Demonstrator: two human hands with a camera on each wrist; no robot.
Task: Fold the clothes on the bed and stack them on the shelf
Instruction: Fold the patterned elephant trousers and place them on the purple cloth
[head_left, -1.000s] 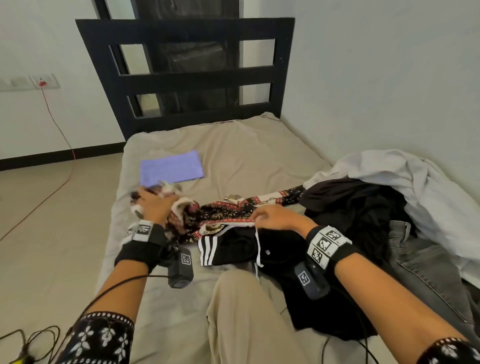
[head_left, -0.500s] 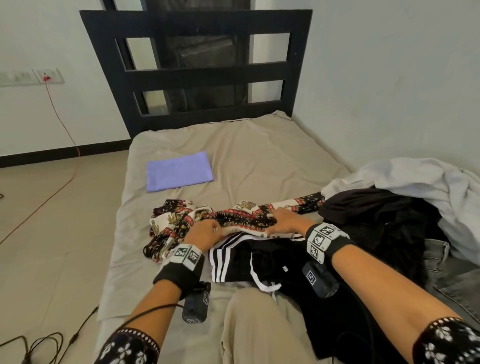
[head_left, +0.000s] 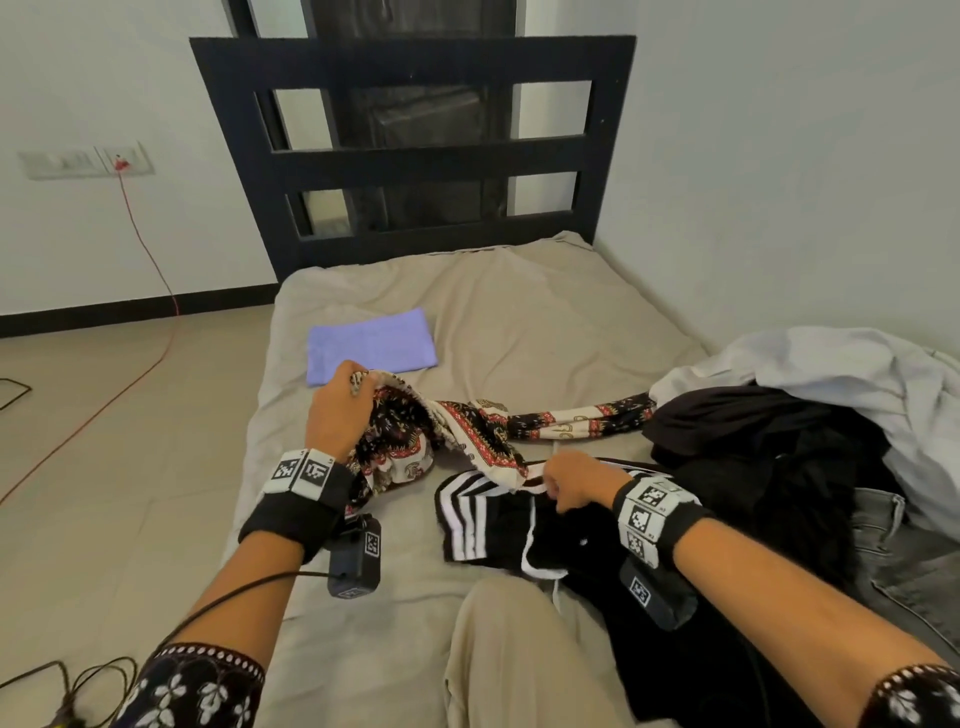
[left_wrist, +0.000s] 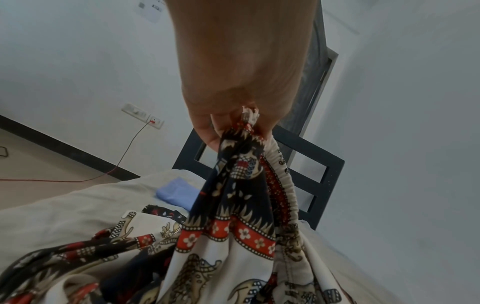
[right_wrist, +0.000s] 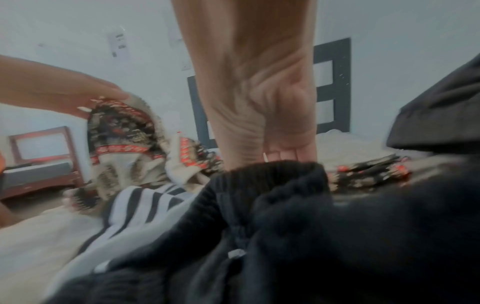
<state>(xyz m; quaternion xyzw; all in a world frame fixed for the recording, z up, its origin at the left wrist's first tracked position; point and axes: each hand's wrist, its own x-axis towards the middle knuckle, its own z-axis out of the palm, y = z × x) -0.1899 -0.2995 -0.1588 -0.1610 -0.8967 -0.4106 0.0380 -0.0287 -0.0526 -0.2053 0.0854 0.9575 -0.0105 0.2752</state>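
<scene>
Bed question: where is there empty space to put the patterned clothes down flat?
Bare sheet lies between the headboard, the folded purple cloth and the wall. The near right is crowded: black clothes, white garment, striped shorts.

my head view looks down and forward along the bed (head_left: 519, 322) toward the headboard (head_left: 415, 156) at its far edge. my left wrist view sits close under the left hand (left_wrist: 233, 82), tilted up at the headboard. my right wrist view sits low and close near the bed's right edge, blurred. all three share the patterned garment (head_left: 467, 431) and the headboard.
</scene>
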